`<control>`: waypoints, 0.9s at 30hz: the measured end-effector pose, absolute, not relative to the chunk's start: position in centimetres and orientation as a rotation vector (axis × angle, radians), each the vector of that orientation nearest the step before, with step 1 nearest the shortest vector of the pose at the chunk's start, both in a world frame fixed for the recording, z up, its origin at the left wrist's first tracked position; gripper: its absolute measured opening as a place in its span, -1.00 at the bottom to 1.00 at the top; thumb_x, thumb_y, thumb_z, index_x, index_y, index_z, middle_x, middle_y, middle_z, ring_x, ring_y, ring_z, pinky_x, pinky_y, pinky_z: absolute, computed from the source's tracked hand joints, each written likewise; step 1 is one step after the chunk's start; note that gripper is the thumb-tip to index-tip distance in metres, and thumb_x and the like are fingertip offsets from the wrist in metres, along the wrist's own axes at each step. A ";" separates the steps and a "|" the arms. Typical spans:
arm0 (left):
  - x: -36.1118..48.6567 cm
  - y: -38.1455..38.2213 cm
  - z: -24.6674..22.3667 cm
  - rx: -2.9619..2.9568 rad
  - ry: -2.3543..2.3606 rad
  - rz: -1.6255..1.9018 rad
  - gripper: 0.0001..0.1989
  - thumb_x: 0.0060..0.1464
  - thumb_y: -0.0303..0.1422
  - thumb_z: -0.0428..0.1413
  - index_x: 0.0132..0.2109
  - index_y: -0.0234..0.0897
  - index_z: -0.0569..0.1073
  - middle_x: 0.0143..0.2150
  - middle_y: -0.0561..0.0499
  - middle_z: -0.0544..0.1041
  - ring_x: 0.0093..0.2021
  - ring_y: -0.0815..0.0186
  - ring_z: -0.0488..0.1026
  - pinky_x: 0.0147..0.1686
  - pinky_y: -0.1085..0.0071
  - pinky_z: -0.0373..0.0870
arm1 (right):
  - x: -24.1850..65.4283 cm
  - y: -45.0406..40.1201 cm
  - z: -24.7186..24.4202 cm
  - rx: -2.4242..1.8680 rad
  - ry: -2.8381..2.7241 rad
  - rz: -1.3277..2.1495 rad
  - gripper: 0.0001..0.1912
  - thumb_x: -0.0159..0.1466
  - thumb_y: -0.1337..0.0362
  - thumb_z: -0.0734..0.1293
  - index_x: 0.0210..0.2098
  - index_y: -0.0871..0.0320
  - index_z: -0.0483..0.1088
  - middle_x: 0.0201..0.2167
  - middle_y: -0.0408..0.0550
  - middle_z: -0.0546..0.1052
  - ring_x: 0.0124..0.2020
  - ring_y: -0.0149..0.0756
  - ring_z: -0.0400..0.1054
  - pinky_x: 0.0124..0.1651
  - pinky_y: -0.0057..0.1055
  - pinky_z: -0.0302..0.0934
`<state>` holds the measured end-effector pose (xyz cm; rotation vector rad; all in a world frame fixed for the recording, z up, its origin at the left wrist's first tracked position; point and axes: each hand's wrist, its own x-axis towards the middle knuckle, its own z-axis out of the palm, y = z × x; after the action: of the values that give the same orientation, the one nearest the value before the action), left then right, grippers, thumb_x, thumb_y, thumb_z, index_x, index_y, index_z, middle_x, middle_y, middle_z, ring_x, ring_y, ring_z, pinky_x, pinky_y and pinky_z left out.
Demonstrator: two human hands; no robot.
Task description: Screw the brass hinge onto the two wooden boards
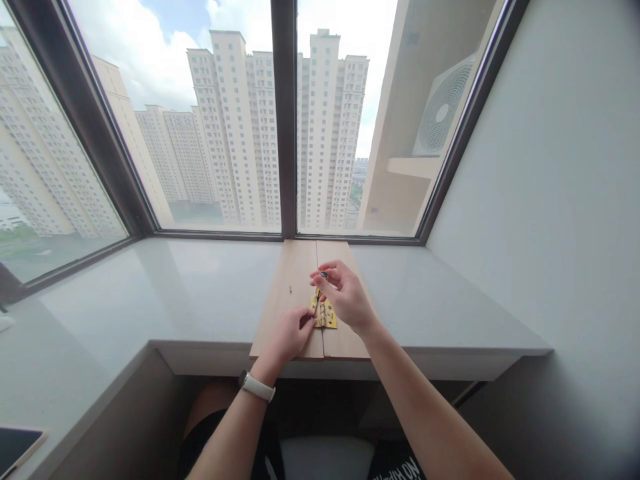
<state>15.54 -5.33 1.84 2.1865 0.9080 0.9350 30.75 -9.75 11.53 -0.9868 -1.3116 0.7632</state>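
Two light wooden boards (299, 267) lie side by side on the white sill, and a brass-coloured hinge (329, 315) spans the seam between them. My right hand (345, 293) is closed round the handle of a small screwdriver (318, 295), whose shaft points down at the hinge's left leaf. Low on that leaf, my left hand (293, 332) has its thumb and finger pinched together by the screwdriver's tip; what lies between them is hidden. A small screw (291, 289) rests on the left board.
The white sill (200, 287) runs under a dark-framed window (287, 133). Its front edge passes just before the boards. A dark flat object (20, 445) lies at the lower left. A white wall stands on the right.
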 end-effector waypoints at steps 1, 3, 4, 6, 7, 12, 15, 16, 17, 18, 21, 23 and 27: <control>15.5 -5.3 1.8 2.190 0.909 0.932 -0.81 0.24 -0.32 0.08 -0.20 -0.25 0.59 -0.26 -0.07 0.63 -0.27 0.20 0.51 -0.22 0.35 0.36 | 30.8 -9.8 11.6 -0.974 -1.320 0.785 -0.62 0.27 -0.03 0.42 -0.09 0.09 0.38 -0.15 0.02 0.60 -0.10 -0.16 0.52 -0.36 -0.38 0.44; 15.5 -5.3 1.8 2.199 0.912 0.926 -0.81 0.24 -0.32 0.08 -0.21 -0.25 0.58 -0.27 -0.07 0.62 -0.28 0.20 0.50 -0.23 0.35 0.35 | 30.7 -9.9 11.6 -0.958 -1.329 0.809 -0.65 0.32 -0.02 0.37 -0.07 0.10 0.42 -0.11 0.06 0.60 -0.05 -0.16 0.51 -0.33 -0.37 0.43; 15.5 -5.3 1.8 2.202 0.911 0.924 -0.81 0.24 -0.32 0.08 -0.21 -0.25 0.58 -0.27 -0.07 0.62 -0.28 0.20 0.50 -0.23 0.36 0.35 | 30.7 -10.0 11.6 -0.955 -1.328 0.807 -0.66 0.33 -0.01 0.36 -0.09 0.11 0.43 -0.10 0.07 0.60 -0.05 -0.15 0.51 -0.33 -0.37 0.43; 15.6 -5.3 1.9 2.204 0.907 0.922 -0.81 0.25 -0.32 0.07 -0.22 -0.25 0.58 -0.27 -0.06 0.62 -0.28 0.21 0.50 -0.23 0.36 0.34 | 30.7 -9.9 11.6 -0.965 -1.321 0.786 -0.69 0.32 0.00 0.38 -0.14 0.12 0.44 -0.11 0.07 0.59 -0.06 -0.14 0.52 -0.36 -0.37 0.44; 15.6 -5.3 1.9 2.203 0.904 0.922 -0.81 0.25 -0.33 0.07 -0.22 -0.25 0.57 -0.26 -0.06 0.62 -0.28 0.21 0.50 -0.23 0.36 0.34 | 30.7 -9.9 11.6 -0.977 -1.315 0.774 -0.69 0.30 0.01 0.40 -0.17 0.12 0.44 -0.12 0.07 0.59 -0.06 -0.12 0.52 -0.37 -0.36 0.45; 15.6 -5.3 1.8 2.196 0.903 0.927 -0.82 0.24 -0.33 0.08 -0.22 -0.24 0.58 -0.26 -0.05 0.63 -0.28 0.21 0.50 -0.23 0.37 0.34 | 30.8 -9.7 11.5 -1.017 -1.254 0.741 -0.60 0.15 0.00 0.52 -0.31 0.10 0.34 -0.18 0.04 0.60 -0.13 -0.12 0.53 -0.43 -0.36 0.46; 15.6 -5.2 1.7 2.189 0.901 0.927 -0.82 0.24 -0.33 0.08 -0.22 -0.24 0.58 -0.26 -0.05 0.63 -0.27 0.20 0.51 -0.23 0.37 0.35 | 30.7 -9.8 11.7 -1.013 -1.256 0.761 -0.58 0.14 -0.01 0.53 -0.29 0.10 0.32 -0.21 0.01 0.60 -0.19 -0.16 0.54 -0.43 -0.37 0.44; 15.6 -5.2 1.7 2.189 0.901 0.928 -0.82 0.24 -0.33 0.08 -0.22 -0.24 0.58 -0.26 -0.04 0.63 -0.28 0.20 0.51 -0.23 0.37 0.35 | 30.7 -9.9 11.7 -1.009 -1.272 0.769 -0.59 0.16 -0.01 0.52 -0.25 0.10 0.33 -0.20 0.00 0.60 -0.19 -0.17 0.53 -0.42 -0.37 0.44; 15.6 -5.2 1.6 2.190 0.902 0.930 -0.83 0.24 -0.33 0.08 -0.22 -0.23 0.58 -0.26 -0.04 0.63 -0.28 0.21 0.51 -0.23 0.37 0.35 | 30.7 -9.9 11.8 -1.002 -1.293 0.779 -0.61 0.20 -0.01 0.49 -0.20 0.10 0.36 -0.18 0.01 0.60 -0.17 -0.18 0.53 -0.39 -0.37 0.44; 15.6 -5.1 1.6 2.194 0.903 0.932 -0.83 0.23 -0.33 0.09 -0.22 -0.23 0.58 -0.27 -0.04 0.63 -0.28 0.21 0.50 -0.23 0.36 0.35 | 30.7 -10.0 11.8 -0.991 -1.316 0.793 -0.64 0.25 -0.01 0.45 -0.15 0.10 0.38 -0.15 0.02 0.60 -0.15 -0.18 0.52 -0.36 -0.37 0.44; 15.5 -5.1 1.5 2.202 0.905 0.936 -0.83 0.24 -0.33 0.08 -0.24 -0.24 0.57 -0.28 -0.04 0.62 -0.29 0.21 0.50 -0.24 0.36 0.34 | 30.6 -10.0 11.9 -0.961 -1.373 0.830 -0.68 0.36 0.01 0.34 -0.07 0.11 0.43 -0.09 0.06 0.59 -0.08 -0.20 0.51 -0.29 -0.36 0.43; 15.5 -5.1 1.5 2.201 0.904 0.933 -0.82 0.24 -0.33 0.08 -0.23 -0.24 0.57 -0.28 -0.05 0.62 -0.29 0.21 0.50 -0.24 0.36 0.34 | 30.6 -9.9 11.8 -0.959 -1.374 0.826 -0.70 0.36 0.02 0.33 -0.10 0.12 0.44 -0.10 0.07 0.59 -0.08 -0.19 0.51 -0.29 -0.36 0.42; 15.4 -5.2 1.6 2.198 0.907 0.922 -0.82 0.24 -0.32 0.08 -0.21 -0.25 0.57 -0.25 -0.07 0.63 -0.26 0.19 0.51 -0.23 0.36 0.35 | 30.7 -9.7 11.6 -1.009 -1.331 0.762 -0.70 0.30 0.02 0.41 -0.19 0.12 0.43 -0.14 0.06 0.60 -0.10 -0.14 0.52 -0.35 -0.35 0.44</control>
<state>15.44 -5.18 1.64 2.1979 0.9070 0.9221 30.73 -9.70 11.58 -1.0089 -1.3311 0.7622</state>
